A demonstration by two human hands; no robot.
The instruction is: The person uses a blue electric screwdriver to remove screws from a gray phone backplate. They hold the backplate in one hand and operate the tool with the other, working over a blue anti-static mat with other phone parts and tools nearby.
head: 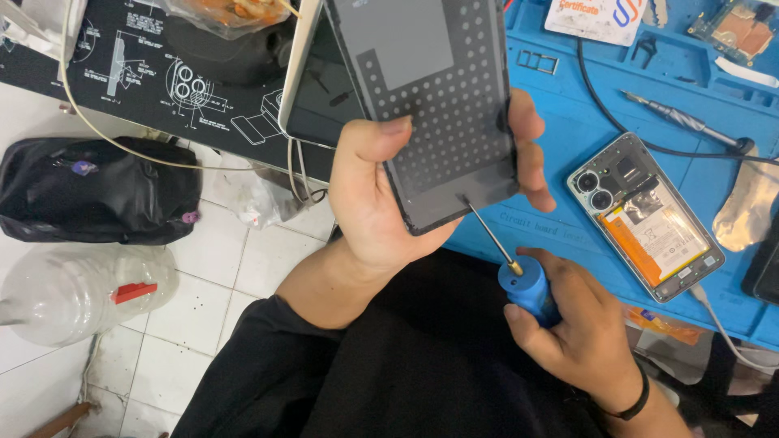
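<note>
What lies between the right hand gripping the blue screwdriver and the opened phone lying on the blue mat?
In the head view, only bare blue work mat separates the right hand, holding the blue-handled screwdriver, from the opened phone with its orange-labelled battery showing.

Plastic, metal and rubber on a repair bench

The panel point(434, 105) looks matt grey with a dotted film; the screwdriver point(519, 280) has a glossy blue plastic handle and thin metal shaft; the mat point(568, 122) is smooth blue rubber; the floor point(235, 259) is glossy white tile.

White tiled floor point(243, 259); blue work mat point(698, 105); black bag point(89, 195); clear plastic jug point(73, 300).
</note>
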